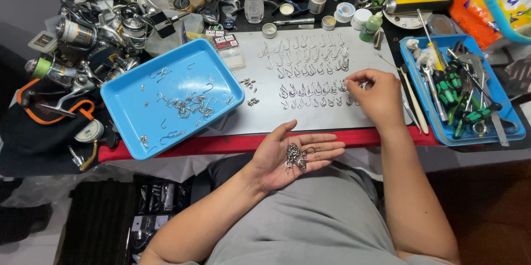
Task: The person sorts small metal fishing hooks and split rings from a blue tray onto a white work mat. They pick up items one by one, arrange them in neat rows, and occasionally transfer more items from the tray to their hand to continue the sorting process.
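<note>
The left hand [287, 154] is lying open, cradling a hook cluster [296, 156], while the right hand [376, 95] is pinching at the hook rows [310, 71] directly ahead on the tabletop [260, 121].

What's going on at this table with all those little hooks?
A person is sorting fish hooks. The left hand lies palm up, cupping a small pile of hooks. The right hand sets one down among neat rows of hooks on a grey mat. More lie loose in a blue tray.
</note>
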